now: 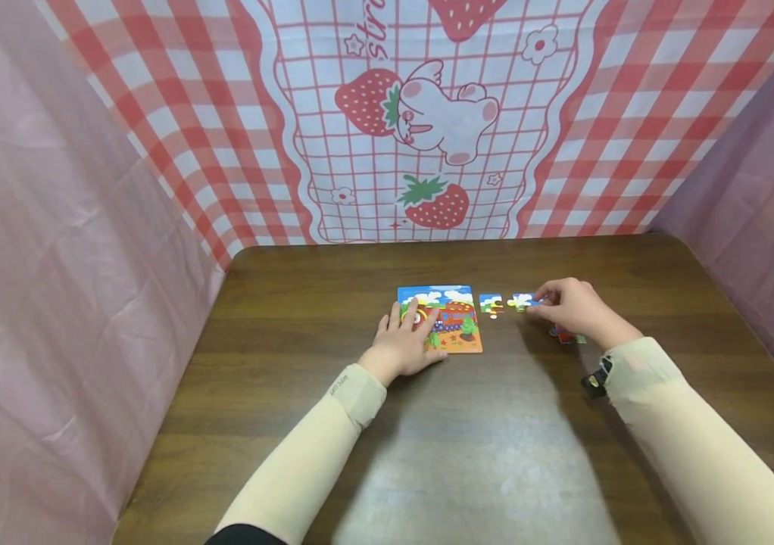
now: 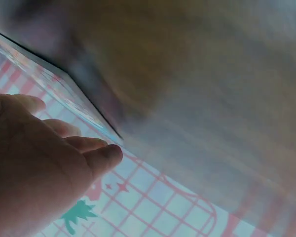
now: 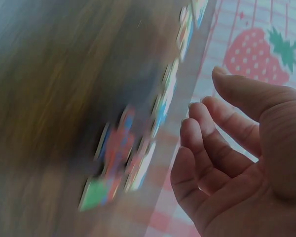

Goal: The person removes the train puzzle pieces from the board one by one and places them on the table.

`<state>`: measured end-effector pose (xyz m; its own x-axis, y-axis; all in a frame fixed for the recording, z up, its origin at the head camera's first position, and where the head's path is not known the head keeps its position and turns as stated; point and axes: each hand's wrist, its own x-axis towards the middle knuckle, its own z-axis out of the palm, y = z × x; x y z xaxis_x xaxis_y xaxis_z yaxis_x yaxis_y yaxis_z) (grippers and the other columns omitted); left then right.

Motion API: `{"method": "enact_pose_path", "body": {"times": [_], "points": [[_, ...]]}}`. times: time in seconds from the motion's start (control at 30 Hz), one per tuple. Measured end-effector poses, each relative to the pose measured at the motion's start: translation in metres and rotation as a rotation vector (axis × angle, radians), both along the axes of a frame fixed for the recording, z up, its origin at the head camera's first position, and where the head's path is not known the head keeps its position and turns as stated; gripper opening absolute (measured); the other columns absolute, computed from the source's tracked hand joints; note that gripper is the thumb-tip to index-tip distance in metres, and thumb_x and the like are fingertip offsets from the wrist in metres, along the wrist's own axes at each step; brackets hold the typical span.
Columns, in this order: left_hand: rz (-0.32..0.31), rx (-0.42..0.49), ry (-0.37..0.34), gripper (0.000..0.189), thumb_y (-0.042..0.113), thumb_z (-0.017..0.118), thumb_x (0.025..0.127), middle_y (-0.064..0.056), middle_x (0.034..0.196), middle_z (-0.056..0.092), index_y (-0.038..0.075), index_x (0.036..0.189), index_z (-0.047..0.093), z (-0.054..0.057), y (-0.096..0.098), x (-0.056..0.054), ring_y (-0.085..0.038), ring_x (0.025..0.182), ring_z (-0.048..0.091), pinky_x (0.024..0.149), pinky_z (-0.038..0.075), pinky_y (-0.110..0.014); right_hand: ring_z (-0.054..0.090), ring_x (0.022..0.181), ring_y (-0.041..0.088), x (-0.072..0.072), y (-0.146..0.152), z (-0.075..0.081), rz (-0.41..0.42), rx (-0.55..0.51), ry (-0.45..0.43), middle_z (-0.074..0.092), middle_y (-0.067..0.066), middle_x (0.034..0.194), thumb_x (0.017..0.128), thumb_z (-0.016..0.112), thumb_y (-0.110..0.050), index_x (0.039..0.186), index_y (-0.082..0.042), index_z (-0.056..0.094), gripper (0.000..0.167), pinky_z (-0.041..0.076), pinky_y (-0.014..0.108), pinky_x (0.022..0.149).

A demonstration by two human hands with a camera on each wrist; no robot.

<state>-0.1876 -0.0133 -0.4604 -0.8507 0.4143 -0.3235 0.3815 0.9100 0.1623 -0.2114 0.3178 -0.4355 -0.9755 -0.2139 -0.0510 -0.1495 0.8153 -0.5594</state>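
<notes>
My left hand [image 1: 401, 344] rests with spread fingers on a colourful picture puzzle board [image 1: 465, 333] showing a red train, cactuses and a blue sky. In the left wrist view its fingers [image 2: 101, 155] lie along the board's edge. Right of the board is a loose jigsaw piece [image 1: 489, 304] with blue, white and yellow. Beside it lies a blue-and-white jigsaw piece [image 1: 519, 301], with my right hand's [image 1: 574, 306] fingertips right at its right end. The right wrist view shows thumb and loosely bent fingers apart, nothing between them.
A red, blue and green jigsaw piece [image 3: 118, 148] lies on the brown wooden table [image 1: 496, 454], partly behind my right hand in the head view. A red checked strawberry cloth [image 1: 428, 113] hangs at the table's back edge; pink curtains [image 1: 53, 265] hang at both sides.
</notes>
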Motion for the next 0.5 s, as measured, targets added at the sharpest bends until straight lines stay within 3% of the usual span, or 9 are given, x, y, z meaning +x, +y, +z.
{"method": "enact_pose_path", "body": {"times": [0.27,0.5], "points": [[0.119,-0.017,-0.015,0.079,0.068,0.033,0.102,-0.009,0.170,-0.008,0.031,0.165,0.004,-0.004,-0.007,-0.014,-0.039,0.152,-0.004,0.120,0.008,-0.054,0.056,0.071,0.019,-0.012,-0.054,-0.004,0.088,-0.013,-0.003,0.063,0.003,0.079,0.090,0.080,-0.020,0.103,0.001,0.074,0.025,0.047,0.037,0.066],[0.146,-0.003,-0.057,0.079,0.066,0.032,0.103,-0.008,0.170,-0.009,0.029,0.166,0.002,-0.001,-0.004,-0.020,-0.041,0.152,-0.004,0.119,0.009,-0.055,0.055,0.072,0.019,-0.019,-0.096,-0.006,0.162,0.004,-0.015,0.063,0.002,0.078,0.088,0.083,-0.017,0.098,-0.001,0.073,0.021,0.047,0.039,0.069]]}}
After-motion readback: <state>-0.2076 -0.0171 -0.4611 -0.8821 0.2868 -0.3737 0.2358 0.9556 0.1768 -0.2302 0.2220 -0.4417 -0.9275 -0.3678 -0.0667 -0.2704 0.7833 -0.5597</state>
